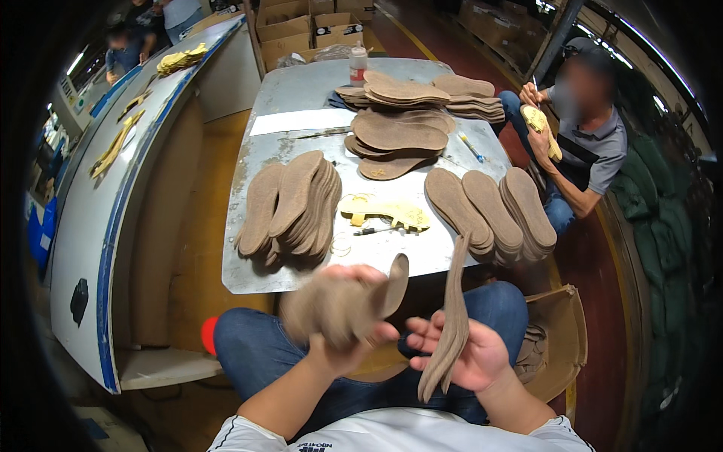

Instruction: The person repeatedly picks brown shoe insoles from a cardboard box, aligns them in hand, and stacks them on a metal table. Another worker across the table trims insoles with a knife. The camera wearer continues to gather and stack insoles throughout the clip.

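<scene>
My left hand [343, 350] is closed round a thick bundle of brown felt insoles [324, 305], smeared by motion, above my lap. One insole [395, 286] fans out from its right side. To the right, my right hand [486, 358] holds a thin stack of insoles [449, 331] on edge, between its thumb side and curled fingers. On the table beyond lie a yellow sandal-shaped piece [388, 211], a black pen [373, 230] and loose rubber bands [341, 245]. Insole piles stand at left [297, 207] and right [489, 215] of these.
More insole piles [399, 135] cover the far part of the metal table [256, 162], near a bottle [358, 64] and a blue pen [471, 148]. A cardboard box [568, 343] with insoles stands by my right knee. At right, a seated person [595, 143] handles a yellow piece.
</scene>
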Tool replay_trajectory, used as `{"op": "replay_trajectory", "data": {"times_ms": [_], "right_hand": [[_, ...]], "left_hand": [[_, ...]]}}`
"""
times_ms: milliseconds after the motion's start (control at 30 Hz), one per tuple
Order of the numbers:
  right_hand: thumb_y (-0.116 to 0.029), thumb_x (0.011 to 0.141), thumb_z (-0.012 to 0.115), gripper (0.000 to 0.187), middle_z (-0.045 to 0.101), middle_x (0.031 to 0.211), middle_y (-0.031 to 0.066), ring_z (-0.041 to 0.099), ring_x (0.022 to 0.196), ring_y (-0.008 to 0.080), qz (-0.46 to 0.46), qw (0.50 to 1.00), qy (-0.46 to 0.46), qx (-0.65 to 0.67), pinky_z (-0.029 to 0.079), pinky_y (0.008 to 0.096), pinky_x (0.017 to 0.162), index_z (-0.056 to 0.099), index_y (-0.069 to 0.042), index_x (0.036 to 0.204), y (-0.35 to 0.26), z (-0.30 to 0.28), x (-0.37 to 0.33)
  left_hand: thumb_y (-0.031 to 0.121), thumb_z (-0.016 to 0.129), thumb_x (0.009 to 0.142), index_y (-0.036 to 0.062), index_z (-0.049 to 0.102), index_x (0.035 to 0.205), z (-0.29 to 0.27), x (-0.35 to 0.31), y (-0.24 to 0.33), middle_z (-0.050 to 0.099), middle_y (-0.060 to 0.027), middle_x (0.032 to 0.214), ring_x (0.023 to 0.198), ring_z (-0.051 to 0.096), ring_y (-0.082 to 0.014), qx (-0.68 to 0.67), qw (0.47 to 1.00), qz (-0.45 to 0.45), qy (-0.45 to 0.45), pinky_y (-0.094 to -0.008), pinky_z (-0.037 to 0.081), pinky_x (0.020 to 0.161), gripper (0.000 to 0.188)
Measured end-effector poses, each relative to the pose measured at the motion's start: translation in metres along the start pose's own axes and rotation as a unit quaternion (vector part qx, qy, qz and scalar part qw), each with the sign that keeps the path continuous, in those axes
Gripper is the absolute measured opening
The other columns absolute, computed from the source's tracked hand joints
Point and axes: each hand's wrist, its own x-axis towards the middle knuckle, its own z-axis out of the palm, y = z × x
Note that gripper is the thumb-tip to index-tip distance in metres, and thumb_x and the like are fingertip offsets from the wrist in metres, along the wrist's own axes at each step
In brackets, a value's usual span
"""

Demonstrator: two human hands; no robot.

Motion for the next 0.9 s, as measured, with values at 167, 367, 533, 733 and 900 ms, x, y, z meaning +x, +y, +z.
{"op": "replay_trajectory", "data": {"times_ms": [167, 367, 533, 733, 900], "right_hand": [[-0.028, 0.128, 0.044, 0.048, 0.072, 0.157, 0.0206, 0.073, 0.141, 0.0342, -0.075, 0.997, -0.021, 0.022, 0.058, 0.0523, 0.126, 0.055, -0.002, 0.167, 0.006, -0.013, 0.015], [-0.021, 0.126, 0.047, 0.049, 0.069, 0.159, 0.0244, 0.072, 0.143, 0.0387, -0.257, 0.956, 0.053, -0.129, 0.058, 0.0554, 0.124, 0.046, -0.001, 0.171, -0.027, 0.004, 0.031], [-0.012, 0.125, 0.053, 0.051, 0.064, 0.165, 0.0174, 0.065, 0.151, 0.0260, -0.323, 0.876, 0.105, -0.343, 0.052, 0.0445, 0.129, 0.045, 0.000, 0.174, -0.046, 0.020, 0.038], [-0.013, 0.122, 0.064, 0.025, 0.070, 0.127, 0.0071, 0.064, 0.115, 0.0137, -0.214, 0.836, 0.090, -0.498, 0.057, 0.0362, 0.105, 0.063, 0.002, 0.142, -0.026, 0.016, 0.068], [-0.019, 0.125, 0.059, 0.042, 0.074, 0.150, 0.0151, 0.072, 0.136, 0.0196, -0.088, 0.940, 0.088, -0.318, 0.059, 0.0381, 0.117, 0.059, 0.006, 0.160, -0.033, 0.008, 0.062]], "left_hand": [[0.017, 0.091, 0.099, 0.0093, 0.073, 0.144, 0.017, 0.008, 0.001, 0.080, -0.0117, 0.134, 0.121, 0.072, -0.0360, 0.048, 0.957, 0.144, -0.246, -0.0561, 0.054, 0.115, 0.049], [0.013, 0.090, 0.101, 0.0050, 0.053, 0.164, 0.020, -0.004, -0.008, 0.069, -0.0099, 0.134, 0.125, 0.069, -0.0258, -0.106, 0.981, -0.158, -0.045, -0.0468, 0.056, 0.116, 0.073], [0.046, 0.076, 0.117, 0.0031, 0.042, 0.175, 0.006, -0.004, -0.033, 0.068, -0.0128, 0.150, 0.138, 0.069, -0.0275, -0.349, 0.846, -0.398, 0.073, -0.0504, 0.058, 0.123, 0.080], [0.066, 0.070, 0.114, -0.0001, 0.044, 0.175, 0.018, -0.025, -0.050, 0.064, -0.0196, 0.167, 0.153, 0.066, -0.0329, -0.366, 0.809, -0.455, 0.068, -0.0515, 0.061, 0.124, 0.094], [0.053, 0.078, 0.112, 0.0013, 0.048, 0.173, 0.006, -0.025, -0.057, 0.067, -0.0176, 0.164, 0.150, 0.068, -0.0334, -0.371, 0.821, -0.422, 0.103, -0.0534, 0.059, 0.126, 0.085]]}}
